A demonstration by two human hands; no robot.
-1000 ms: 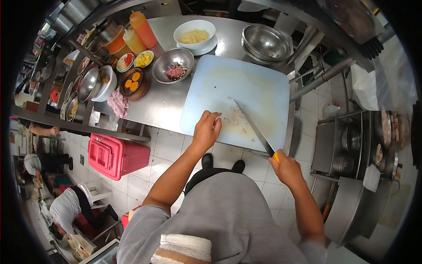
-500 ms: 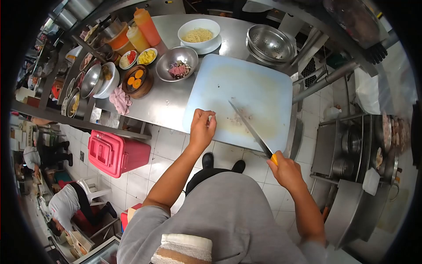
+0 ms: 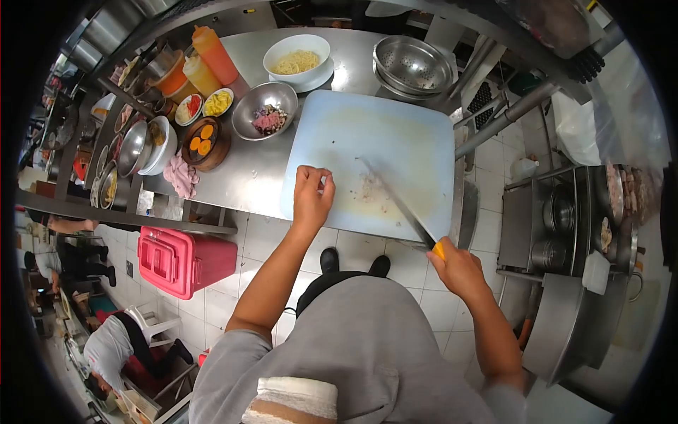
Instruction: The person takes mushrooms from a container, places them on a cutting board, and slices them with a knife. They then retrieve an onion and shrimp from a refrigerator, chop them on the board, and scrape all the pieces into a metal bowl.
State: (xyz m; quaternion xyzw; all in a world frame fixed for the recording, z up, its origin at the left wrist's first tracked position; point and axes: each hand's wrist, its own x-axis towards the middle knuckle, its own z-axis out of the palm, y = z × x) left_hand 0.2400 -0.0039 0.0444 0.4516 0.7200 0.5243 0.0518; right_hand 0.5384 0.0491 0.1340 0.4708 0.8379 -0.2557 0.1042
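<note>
While the right hand point(image 3: 458, 267) grips the knife point(image 3: 395, 201), the curled, empty left hand point(image 3: 311, 196) rests on the unlabelled board point(image 3: 395, 134).

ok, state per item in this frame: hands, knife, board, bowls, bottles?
left hand: fingers curled, on the cutting board
right hand: shut on the knife
knife: blade low over the chopped bits
cutting board: flat, smeared in the middle
white bowl: upright, holds noodles
steel bowl: upright, holds chopped pink pieces
colander: upright, looks empty
squeeze bottles: upright, capped
red box: lid shut
</note>
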